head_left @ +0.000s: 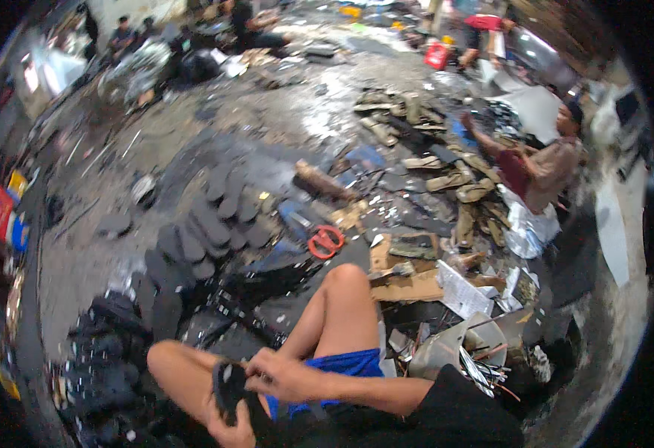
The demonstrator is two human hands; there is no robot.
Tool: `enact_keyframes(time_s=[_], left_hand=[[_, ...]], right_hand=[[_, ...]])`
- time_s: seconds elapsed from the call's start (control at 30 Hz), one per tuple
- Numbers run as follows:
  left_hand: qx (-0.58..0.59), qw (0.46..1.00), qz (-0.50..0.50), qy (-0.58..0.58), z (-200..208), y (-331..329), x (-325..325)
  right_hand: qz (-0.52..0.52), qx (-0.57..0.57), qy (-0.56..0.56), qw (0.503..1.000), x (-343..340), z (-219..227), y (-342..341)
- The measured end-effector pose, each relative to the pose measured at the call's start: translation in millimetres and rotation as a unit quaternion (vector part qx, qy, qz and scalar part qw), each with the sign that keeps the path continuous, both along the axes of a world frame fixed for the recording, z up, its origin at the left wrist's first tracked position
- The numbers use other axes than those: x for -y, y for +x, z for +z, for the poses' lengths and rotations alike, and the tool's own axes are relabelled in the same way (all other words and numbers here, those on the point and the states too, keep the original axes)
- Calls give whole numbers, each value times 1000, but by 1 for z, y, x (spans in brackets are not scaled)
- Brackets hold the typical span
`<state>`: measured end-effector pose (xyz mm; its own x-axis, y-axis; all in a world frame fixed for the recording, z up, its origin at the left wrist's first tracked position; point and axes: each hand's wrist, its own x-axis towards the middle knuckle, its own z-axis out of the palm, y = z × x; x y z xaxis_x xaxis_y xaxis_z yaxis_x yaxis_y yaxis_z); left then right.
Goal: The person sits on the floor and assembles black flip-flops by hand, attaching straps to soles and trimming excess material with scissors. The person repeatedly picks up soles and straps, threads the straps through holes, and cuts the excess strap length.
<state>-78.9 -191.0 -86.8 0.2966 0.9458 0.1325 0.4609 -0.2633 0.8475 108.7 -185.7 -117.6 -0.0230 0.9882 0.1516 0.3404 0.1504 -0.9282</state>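
Note:
My left hand (231, 428) grips a black shoe sole (227, 384) from below, with the thumb along its edge. The sole is tilted up in front of my bent knees. Close against its right side is my right hand (282, 375), fingers curled together in a pinch. Whatever lies between those fingertips is too small and blurred to make out. Several dark soles (185, 243) lie in an overlapping row on the floor beyond my left knee. Black straps (248, 295) are heaped between them and my knees.
Red-handled scissors (327, 242) lie beyond my right knee. A whitish bucket (446, 351) of thin rods stands at my right, near cardboard (409, 287). Olive-brown footwear pieces (454, 179) are piled farther off beside a seated person (547, 168). A black heap (106, 358) lies at my left.

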Motion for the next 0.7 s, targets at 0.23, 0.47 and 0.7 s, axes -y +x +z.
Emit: enact_keyframes(time_s=[0.23, 0.47, 0.7], left_hand=[[-152, 957, -93, -227, -15, -21, 8], [-193, 966, -118, -128, 0, -24, -5], [-65, 954, -185, -226, 50, -89, -45]], right_hand=[[55, 264, -89, 959, -6, 11, 38], [66, 288, -104, 950, -20, 12, 48], [-86, 79, -117, 986, -12, 7, 96]])
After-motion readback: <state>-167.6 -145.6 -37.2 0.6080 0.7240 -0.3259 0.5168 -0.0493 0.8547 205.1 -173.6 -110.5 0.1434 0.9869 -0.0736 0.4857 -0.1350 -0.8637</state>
